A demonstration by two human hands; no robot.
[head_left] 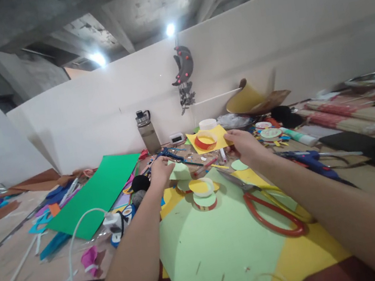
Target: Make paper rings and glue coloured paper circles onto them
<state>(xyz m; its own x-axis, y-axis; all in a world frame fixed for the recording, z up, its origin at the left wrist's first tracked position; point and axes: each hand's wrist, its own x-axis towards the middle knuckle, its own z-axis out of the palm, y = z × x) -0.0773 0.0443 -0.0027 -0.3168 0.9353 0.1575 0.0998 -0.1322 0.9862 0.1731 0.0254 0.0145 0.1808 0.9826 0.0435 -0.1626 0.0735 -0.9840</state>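
My right hand (241, 143) pinches the right edge of a small yellow sheet of paper (192, 138). On or just over that sheet shows a red and pale ring (205, 143), perhaps a roll of tape. My left hand (161, 170) is lower and to the left, beside a bent piece of pale green paper (180, 171); its fingers look slightly apart, holding nothing I can make out. Between my forearms, small yellow and green paper discs (203, 193) lie on a large pale green sheet (222, 245). Scissors with red and yellow handles (275, 214) rest at its right.
Dark green card (97, 194) and a white plug with its cable (115, 222) lie at left. A bottle (148, 132) stands at the back by the white partition (96, 108). A blue glue gun (305, 159) and a black case (373, 155) are at right.
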